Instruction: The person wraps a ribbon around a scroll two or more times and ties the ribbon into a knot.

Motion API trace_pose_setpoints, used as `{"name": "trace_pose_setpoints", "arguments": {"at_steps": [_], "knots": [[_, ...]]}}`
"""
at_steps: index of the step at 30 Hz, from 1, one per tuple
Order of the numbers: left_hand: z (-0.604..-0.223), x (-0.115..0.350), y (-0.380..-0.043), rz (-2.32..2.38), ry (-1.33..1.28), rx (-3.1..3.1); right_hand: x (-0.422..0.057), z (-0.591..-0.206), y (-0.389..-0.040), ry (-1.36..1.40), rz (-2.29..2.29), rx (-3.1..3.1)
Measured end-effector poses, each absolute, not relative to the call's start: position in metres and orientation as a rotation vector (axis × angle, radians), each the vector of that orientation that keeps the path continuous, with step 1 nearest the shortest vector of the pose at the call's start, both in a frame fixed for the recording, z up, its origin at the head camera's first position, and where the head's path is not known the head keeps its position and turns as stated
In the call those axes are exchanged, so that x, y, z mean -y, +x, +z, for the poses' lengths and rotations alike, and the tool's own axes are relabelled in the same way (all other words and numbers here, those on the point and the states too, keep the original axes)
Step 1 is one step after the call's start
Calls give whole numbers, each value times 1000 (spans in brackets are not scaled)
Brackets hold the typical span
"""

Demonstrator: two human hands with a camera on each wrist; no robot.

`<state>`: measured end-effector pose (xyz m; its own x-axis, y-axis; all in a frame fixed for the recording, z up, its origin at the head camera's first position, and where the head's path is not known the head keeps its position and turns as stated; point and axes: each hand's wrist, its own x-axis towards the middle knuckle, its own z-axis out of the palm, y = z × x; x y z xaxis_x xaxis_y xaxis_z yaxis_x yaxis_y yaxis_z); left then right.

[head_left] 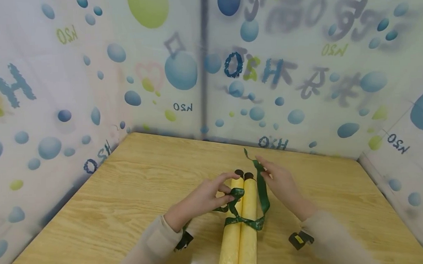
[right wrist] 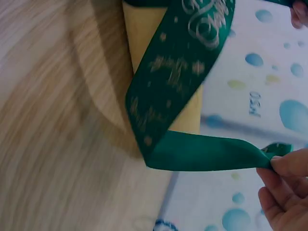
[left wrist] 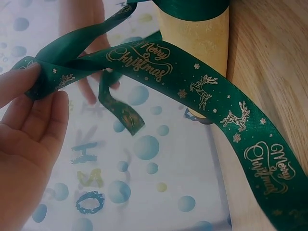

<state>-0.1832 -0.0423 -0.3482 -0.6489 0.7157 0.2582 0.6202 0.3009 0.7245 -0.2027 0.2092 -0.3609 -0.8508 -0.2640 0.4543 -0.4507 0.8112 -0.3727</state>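
Note:
Two yellow rolls with dark round ends lie side by side on the table in the head view. A green ribbon goes around both and crosses on top; gold "Merry Christmas" lettering and reindeer show on it in the left wrist view. My left hand, above the left roll, pinches a folded part of the ribbon between thumb and fingers. To the right of the rolls, my right hand pinches the other length near its tip, and that length hangs in a bend. The rolls' near ends are cut off.
The wooden table extends around the rolls on both sides. White walls with blue and green bubble prints stand at its back and sides. Black straps with small devices hang at both wrists.

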Motion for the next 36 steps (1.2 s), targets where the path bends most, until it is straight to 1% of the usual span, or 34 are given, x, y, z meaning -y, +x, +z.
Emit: {"name": "trace_pose_setpoints", "arguments": {"at_steps": [6, 11, 14, 22, 25, 28, 32, 36], "knots": [[-348, 44, -183, 1277, 1269, -2436, -174, -376, -213, 768, 768, 2600], [-350, 41, -183, 1288, 1303, -2419, -163, -386, -211, 913, 762, 2622], [-351, 41, -183, 1300, 1288, -2404, -163, -386, -209, 897, 845, 2652], [-351, 41, -184, 1285, 1153, -2444, -184, -376, -202, 720, 1203, 2668], [-352, 41, -184, 1304, 1153, -2445, -193, -370, -190, 753, 1288, 2610], [-352, 40, -184, 1331, 1175, -2453, -196, -362, -178, 844, 1268, 2573], [-352, 39, -185, 1367, 1211, -2460, -192, -352, -166, 932, 1168, 2578], [-353, 37, -185, 1374, 1227, -2458, -186, -348, -161, 934, 1136, 2613]]}}
